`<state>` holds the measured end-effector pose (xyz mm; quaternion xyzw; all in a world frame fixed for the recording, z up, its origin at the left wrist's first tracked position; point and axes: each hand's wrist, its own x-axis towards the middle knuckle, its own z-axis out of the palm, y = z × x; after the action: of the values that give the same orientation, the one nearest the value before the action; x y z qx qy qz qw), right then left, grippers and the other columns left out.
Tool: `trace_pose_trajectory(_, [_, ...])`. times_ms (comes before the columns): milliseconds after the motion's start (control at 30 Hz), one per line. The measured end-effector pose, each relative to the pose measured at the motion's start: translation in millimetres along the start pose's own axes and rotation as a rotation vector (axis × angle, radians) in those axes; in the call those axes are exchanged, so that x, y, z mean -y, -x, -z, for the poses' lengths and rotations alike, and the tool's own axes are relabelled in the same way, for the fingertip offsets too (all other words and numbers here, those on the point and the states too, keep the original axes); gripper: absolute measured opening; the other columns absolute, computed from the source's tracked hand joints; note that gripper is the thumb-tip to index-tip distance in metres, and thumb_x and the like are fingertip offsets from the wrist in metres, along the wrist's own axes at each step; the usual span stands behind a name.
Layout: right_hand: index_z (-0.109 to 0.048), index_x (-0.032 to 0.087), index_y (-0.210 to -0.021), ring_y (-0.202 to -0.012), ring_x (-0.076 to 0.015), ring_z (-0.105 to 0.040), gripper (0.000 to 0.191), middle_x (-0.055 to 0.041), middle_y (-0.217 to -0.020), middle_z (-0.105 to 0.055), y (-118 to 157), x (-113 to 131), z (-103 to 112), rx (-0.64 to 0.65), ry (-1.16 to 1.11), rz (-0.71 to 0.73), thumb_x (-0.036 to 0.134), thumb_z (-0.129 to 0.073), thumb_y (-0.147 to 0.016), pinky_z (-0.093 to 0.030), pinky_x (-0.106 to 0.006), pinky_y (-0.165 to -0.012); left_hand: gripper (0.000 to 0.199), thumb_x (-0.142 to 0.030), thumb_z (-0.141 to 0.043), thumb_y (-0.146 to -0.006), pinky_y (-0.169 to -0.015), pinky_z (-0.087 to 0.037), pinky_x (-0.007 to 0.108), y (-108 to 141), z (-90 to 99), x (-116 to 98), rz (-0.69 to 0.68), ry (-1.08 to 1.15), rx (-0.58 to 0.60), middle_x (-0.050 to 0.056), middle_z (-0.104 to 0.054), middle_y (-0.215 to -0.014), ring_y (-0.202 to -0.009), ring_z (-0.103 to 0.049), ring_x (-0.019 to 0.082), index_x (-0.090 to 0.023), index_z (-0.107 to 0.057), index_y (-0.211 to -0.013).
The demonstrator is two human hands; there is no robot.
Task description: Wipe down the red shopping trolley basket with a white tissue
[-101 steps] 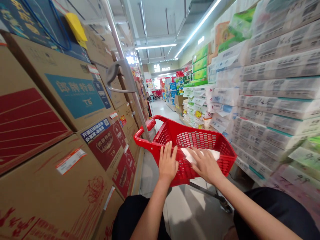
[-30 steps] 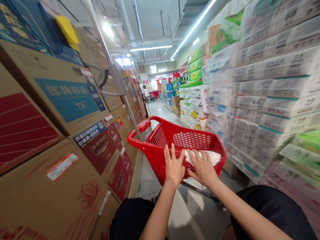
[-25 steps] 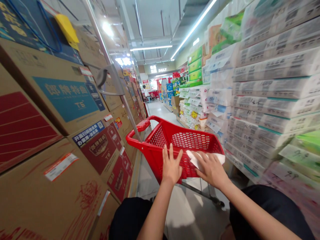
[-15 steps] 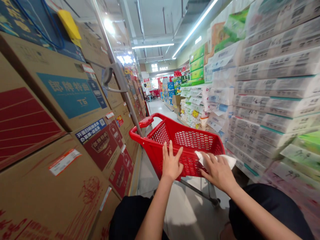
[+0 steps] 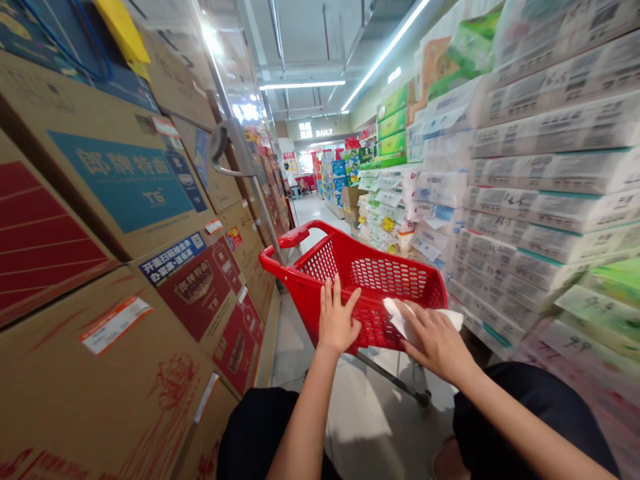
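A red plastic shopping cart (image 5: 395,277) with perforated sides stands in the aisle, its handle toward the left. My left hand (image 5: 338,316) lies against the near side of the basket, fingers spread, holding nothing. Under my right hand (image 5: 434,343) a crumpled white cloth or tissue (image 5: 397,319) is pressed to the basket's near side, toward its right end. The cloth sticks out on both sides of the fingers. The palm hides the rest of it.
Stacked cardboard cartons (image 5: 120,407) rise close on the left, beside a metal pole (image 5: 260,200) with a grey bracket. Piles of plastic-wrapped paper packs (image 5: 545,173) stand on the right. The tiled floor (image 5: 313,208) runs back between them. My dark-clothed knees flank the arms.
My right hand and the cloth have shifted slightly left along the basket. My left hand has moved slightly left and up. The view has shifted a little.
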<state>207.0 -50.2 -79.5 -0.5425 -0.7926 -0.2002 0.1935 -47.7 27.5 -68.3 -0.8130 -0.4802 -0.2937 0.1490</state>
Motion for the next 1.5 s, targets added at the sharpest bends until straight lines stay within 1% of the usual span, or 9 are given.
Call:
trace_pose_trajectory(200, [-0.014,0.015,-0.165,-0.105,-0.0345,-0.057,0.088,-0.021,-0.141,-0.055,8.8,14.6,2.0,-0.042,0.092,-0.078,0.044,-0.056,-0.093,-0.047,-0.05,-0.092,0.107,-0.029,-0.08,-0.069,-0.127,-0.013,0.065,7.5,-1.6,-28.5,0.008,0.004,0.034,0.009,0.001,-0.174,-0.158,-0.003,0.044,-0.028,-0.028,-0.162])
trace_pose_trajectory(333, [-0.014,0.012,-0.165,-0.106,-0.0354,-0.057,0.087,-0.0232,-0.143,-0.054,6.1,29.3,5.4,-0.031,0.115,-0.071,0.041,-0.055,-0.093,-0.048,-0.051,-0.093,0.111,-0.031,-0.081,-0.067,-0.125,-0.015,0.069,13.9,-4.9,-41.3,-0.011,0.052,0.04,0.008,0.008,-0.173,-0.156,0.004,0.049,-0.031,-0.025,-0.163])
trace_pose_trajectory(533, [-0.014,0.012,-0.164,-0.119,-0.0382,-0.056,0.087,-0.0244,-0.156,-0.044,6.6,45.2,5.3,-0.015,0.053,-0.023,0.043,-0.055,-0.094,-0.049,-0.053,-0.098,0.107,-0.028,-0.076,-0.07,-0.127,-0.016,0.064,7.9,-5.4,-23.1,0.002,0.051,0.065,0.008,-0.001,-0.174,-0.158,0.002,0.042,-0.028,-0.023,-0.163])
trace_pose_trajectory(733, [-0.011,0.011,-0.164,-0.148,-0.0394,-0.034,0.097,-0.0213,-0.169,-0.023,-12.3,56.9,-11.2,-0.04,-0.066,0.035,0.043,-0.063,-0.089,-0.042,-0.054,-0.114,0.099,-0.02,-0.064,-0.074,-0.131,-0.014,0.055,12.4,-15.6,-19.8,-0.059,0.052,0.107,0.007,-0.014,-0.173,-0.16,-0.008,0.03,-0.018,-0.022,-0.163])
trace_pose_trajectory(933, [-0.007,0.015,-0.165,-0.149,-0.0325,-0.037,0.092,-0.0187,-0.167,-0.029,-21.2,48.2,-15.5,-0.061,-0.217,0.049,0.036,-0.059,-0.092,-0.043,-0.05,-0.116,0.092,-0.012,-0.056,-0.076,-0.132,-0.009,0.055,6.9,-24.3,-13.8,-0.031,0.035,0.106,0.005,-0.02,-0.171,-0.16,-0.013,0.025,-0.019,-0.024,-0.162])
trace_pose_trajectory(1067, [-0.012,0.018,-0.166,-0.148,-0.0303,-0.04,0.086,-0.014,-0.167,-0.032,0.9,42.1,-8.2,-0.034,-0.215,0.075,0.036,-0.057,-0.094,-0.042,-0.049,-0.118,0.097,-0.005,-0.054,-0.073,-0.132,-0.008,0.056,0.0,-27.3,-9.6,0.007,0.061,0.104,0.007,-0.023,-0.17,-0.159,-0.016,0.024,-0.018,-0.02,-0.163])
trace_pose_trajectory(1200, [-0.014,0.016,-0.166,-0.152,-0.0318,-0.033,0.086,-0.0126,-0.168,-0.028,19.1,49.0,-5.8,-0.061,-0.166,0.093,0.038,-0.057,-0.094,-0.038,-0.052,-0.122,0.097,-0.003,-0.054,-0.072,-0.132,-0.012,0.057,0.1,-28.0,-16.3,0.009,0.1,0.105,0.011,-0.025,-0.169,-0.159,-0.015,0.025,-0.014,-0.02,-0.162])
trace_pose_trajectory(1367, [-0.013,0.013,-0.165,-0.15,-0.0301,-0.037,0.087,-0.0137,-0.168,-0.029,12.2,57.9,-4.7,-0.056,-0.168,0.098,0.044,-0.056,-0.096,-0.041,-0.049,-0.12,0.097,-0.002,-0.06,-0.069,-0.132,-0.016,0.055,5.6,-28.2,-20.6,-0.073,0.185,0.163,0.008,-0.019,-0.171,-0.16,-0.012,0.025,-0.016,-0.028,-0.159])
trace_pose_trajectory(1500, [-0.013,0.017,-0.166,-0.149,-0.0266,-0.039,0.082,-0.0107,-0.168,-0.03,7.0,48.5,-4.9,-0.041,-0.182,0.143,0.046,-0.053,-0.1,-0.042,-0.046,-0.119,0.082,-0.001,-0.056,-0.074,-0.132,-0.015,0.056,5.6,-28.2,-14.5,-0.082,0.217,0.171,0.008,-0.024,-0.17,-0.159,-0.017,0.024,-0.018,-0.038,-0.153])
